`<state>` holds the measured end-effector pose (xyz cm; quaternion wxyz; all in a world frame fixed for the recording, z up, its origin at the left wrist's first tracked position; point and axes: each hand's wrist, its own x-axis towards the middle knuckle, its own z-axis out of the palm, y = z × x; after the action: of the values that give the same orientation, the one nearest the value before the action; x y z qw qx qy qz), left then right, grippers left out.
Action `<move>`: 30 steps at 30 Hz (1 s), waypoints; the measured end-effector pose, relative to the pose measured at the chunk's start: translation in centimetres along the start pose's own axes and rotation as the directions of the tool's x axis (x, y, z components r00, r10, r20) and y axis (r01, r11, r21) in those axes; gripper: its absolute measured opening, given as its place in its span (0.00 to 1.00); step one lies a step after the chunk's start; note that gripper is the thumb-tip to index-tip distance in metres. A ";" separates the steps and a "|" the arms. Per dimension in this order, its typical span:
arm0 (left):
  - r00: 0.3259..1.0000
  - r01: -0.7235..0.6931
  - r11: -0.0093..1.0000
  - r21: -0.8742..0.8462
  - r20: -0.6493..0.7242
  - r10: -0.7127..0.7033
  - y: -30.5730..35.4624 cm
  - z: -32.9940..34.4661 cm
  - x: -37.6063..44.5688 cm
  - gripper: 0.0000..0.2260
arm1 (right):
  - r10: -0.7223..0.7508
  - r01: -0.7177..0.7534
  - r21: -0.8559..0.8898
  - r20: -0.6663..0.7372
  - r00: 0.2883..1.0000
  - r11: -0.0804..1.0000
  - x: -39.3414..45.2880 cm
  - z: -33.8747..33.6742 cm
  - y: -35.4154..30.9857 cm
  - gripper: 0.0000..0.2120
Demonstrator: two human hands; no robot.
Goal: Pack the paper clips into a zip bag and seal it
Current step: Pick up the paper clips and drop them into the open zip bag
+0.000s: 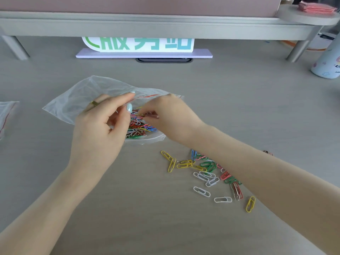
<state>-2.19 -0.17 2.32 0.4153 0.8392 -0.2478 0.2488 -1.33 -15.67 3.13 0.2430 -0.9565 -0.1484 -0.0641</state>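
A clear zip bag (77,96) with a red seal line lies on the grey desk, its mouth facing right. My left hand (103,124) pinches the bag's upper lip and holds the mouth apart. Inside the mouth sits a heap of coloured paper clips (138,127). My right hand (169,116) reaches into the opening, fingertips pinching a few clips over the heap. Several loose paper clips (207,173) in yellow, white, green, red and blue lie scattered on the desk below my right forearm.
Another zip bag (6,115) lies at the left edge. A raised grey shelf (147,24) spans the back, with a white sign (138,46) under it. A pale bottle (327,63) stands at the far right. A pink stack (316,7) rests on the shelf's round end.
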 end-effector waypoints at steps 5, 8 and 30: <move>1.000 -0.010 1.000 -0.002 -0.011 0.010 -0.1 -0.1 0.2 0.12 | -0.015 0.007 -0.149 -0.050 0.999 0.989 3.8 2.4 1.0 0.14; 1.000 -0.006 1.000 0.002 -0.011 0.006 -0.1 -0.1 0.2 0.11 | -0.013 0.001 -0.228 -0.049 0.999 0.974 4.9 3.4 1.5 0.16; 0.999 -0.025 1.000 0.010 0.030 0.024 0.0 0.3 -0.3 0.12 | 0.043 -0.062 0.093 0.197 0.979 0.994 -9.1 -2.7 5.6 0.15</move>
<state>-2.33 -0.36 2.00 0.4040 0.8419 -0.2629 0.2427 -8.31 -23.97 1.21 0.2760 -0.9485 -0.1491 0.0437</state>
